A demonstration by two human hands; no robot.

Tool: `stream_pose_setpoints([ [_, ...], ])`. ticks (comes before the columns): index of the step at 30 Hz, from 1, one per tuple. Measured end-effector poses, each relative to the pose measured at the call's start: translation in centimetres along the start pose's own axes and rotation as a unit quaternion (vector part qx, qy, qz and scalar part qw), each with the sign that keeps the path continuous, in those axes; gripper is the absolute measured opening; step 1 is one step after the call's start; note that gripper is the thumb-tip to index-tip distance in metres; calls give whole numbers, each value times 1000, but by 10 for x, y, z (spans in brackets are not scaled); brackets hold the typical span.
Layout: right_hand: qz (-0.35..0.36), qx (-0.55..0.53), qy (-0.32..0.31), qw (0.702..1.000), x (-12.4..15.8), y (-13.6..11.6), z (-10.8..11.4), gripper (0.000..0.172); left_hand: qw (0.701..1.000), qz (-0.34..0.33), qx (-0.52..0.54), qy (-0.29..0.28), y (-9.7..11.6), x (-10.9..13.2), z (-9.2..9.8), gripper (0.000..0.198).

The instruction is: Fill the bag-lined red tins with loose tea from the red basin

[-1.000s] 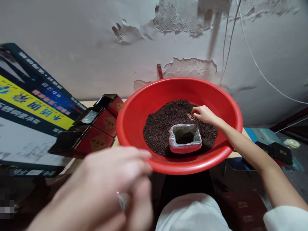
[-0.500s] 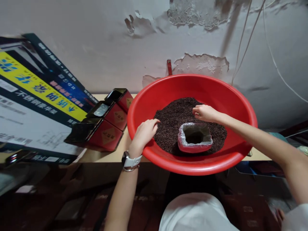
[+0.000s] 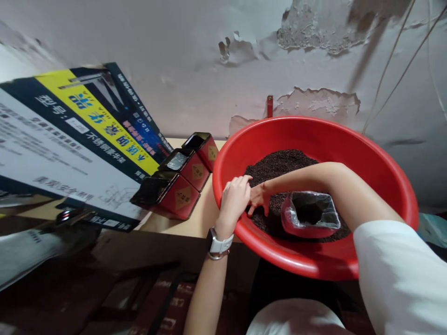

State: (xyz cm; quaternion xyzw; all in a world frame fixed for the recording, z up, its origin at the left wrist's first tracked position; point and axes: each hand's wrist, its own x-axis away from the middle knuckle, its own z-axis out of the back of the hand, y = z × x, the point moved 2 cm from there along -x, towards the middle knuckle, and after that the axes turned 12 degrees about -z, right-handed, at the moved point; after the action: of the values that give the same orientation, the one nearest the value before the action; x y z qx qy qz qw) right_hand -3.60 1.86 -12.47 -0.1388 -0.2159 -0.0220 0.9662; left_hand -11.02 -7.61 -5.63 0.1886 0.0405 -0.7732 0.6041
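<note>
A wide red basin [image 3: 380, 172] holds a heap of dark, loose bits that look like tea leaves [image 3: 286, 160]. My left hand [image 3: 234, 197], with a watch on its wrist, lies over the basin's left rim, its fingers bent over the inside edge. My right hand [image 3: 259, 199] reaches across the basin to its left side, fingers spread and touching the dark leaves, close beside my left hand. Under my right forearm stands a red box [image 3: 291, 228] lined with a clear plastic bag, its top open. How full it is I cannot tell.
Left of the basin, three red-and-black boxes [image 3: 183, 197] stand in a row with open tops. Behind them leans a large printed carton [image 3: 87, 149]. The basin rests on a light wooden table [image 3: 195, 225] against a peeling wall [image 3: 195, 88].
My right hand has swung left from the heap behind the lined box to the basin's left side, and its fingers have spread. My left hand stays at the rim. The view has turned left.
</note>
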Motion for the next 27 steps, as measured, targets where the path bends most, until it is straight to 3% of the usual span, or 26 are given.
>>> stream_pose_setpoints([
  [3, 16, 43, 29, 999, -3, 21, -8, 62, 1000, -8, 1, 0, -1, 0, -2, 30],
  [9, -153, 103, -49, 982, 13, 82, -14, 76, 1000, -2, -6, 5, -3, 1, -3, 29],
  [13, -259, 36, 14, 965, 41, 123, -21, 77, 1000, 10, -7, -8, -5, 0, -4, 30],
  [17, -372, -84, 155, 911, 86, 162, -33, 68, 999, 21, -9, -24, -7, -1, -6, 30],
  [20, -434, -145, 222, 861, 135, 183, -49, 55, 999, 26, -3, -33, -8, -2, -5, 31],
  [24, -550, -191, 205, 786, 199, 193, -73, 57, 998, 29, 4, -49, -7, -4, -4, 31],
  [27, -577, -191, 156, 778, 224, 187, -87, 57, 998, 30, 7, -55, -8, -4, -4, 31],
])
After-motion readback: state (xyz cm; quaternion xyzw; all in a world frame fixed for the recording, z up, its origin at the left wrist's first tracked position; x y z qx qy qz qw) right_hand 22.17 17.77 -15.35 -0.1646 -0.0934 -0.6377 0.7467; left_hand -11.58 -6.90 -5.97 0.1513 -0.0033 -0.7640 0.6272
